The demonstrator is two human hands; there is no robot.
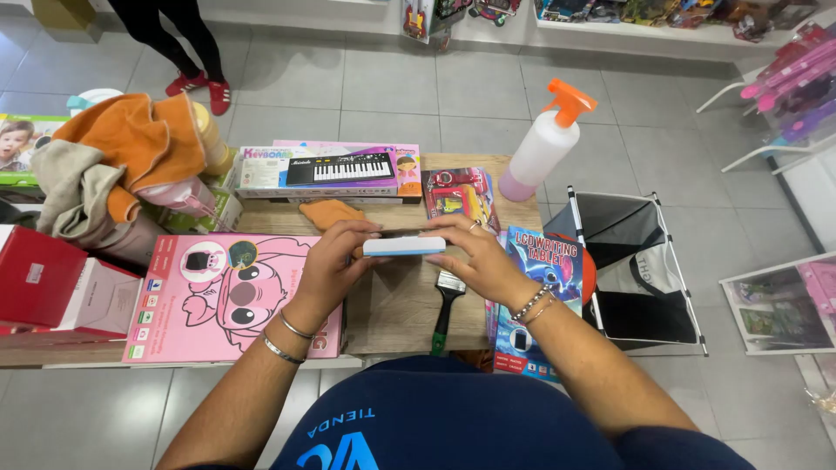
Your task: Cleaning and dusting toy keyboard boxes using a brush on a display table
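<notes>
Both my hands hold a slim flat box (403, 246) seen edge-on, white with a blue stripe, above a small wooden table (396, 305). My left hand (335, 261) grips its left end and my right hand (479, 252) grips its right end. Below the box a paintbrush (446, 306) with a black and green handle lies on the table. An orange cloth (329, 212) lies just behind my left hand.
A pink toy box (205, 296) lies at left, a toy keyboard box (326, 170) at the back, a blue tablet box (544, 261) at right. A spray bottle (544, 144) stands at the back right corner. Cloths (122, 148), red boxes (35, 274) and a folding basket (640, 270) surround. A person's legs (174, 43) stand beyond.
</notes>
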